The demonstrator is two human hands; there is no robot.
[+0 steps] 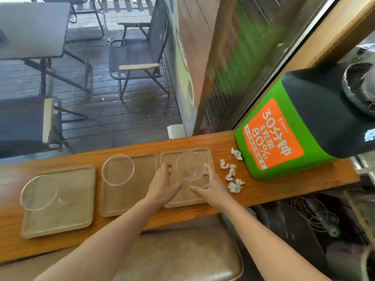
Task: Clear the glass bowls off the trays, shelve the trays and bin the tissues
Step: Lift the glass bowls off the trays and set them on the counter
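Three wooden trays lie in a row on the wooden counter [284,179]: the left tray [71,203], the middle tray [125,199] and the right tray [206,154]. Each carries a clear glass bowl: the left bowl [38,192], the middle bowl [117,170] and the right bowl [189,166]. My left hand [163,184] rests spread on the right tray, just left of that bowl. On the bowl's other side is my right hand [211,188], fingers apart, its fingertips at the bowl's right wall. Several crumpled white tissues [231,173] lie right of the trays.
A green and black machine [274,138] with an orange label stands on the counter's right end, close to the tissues. A brown padded stool seat [182,252] is below the counter. Behind the glass are outdoor chairs [138,63] and tables on wet decking.
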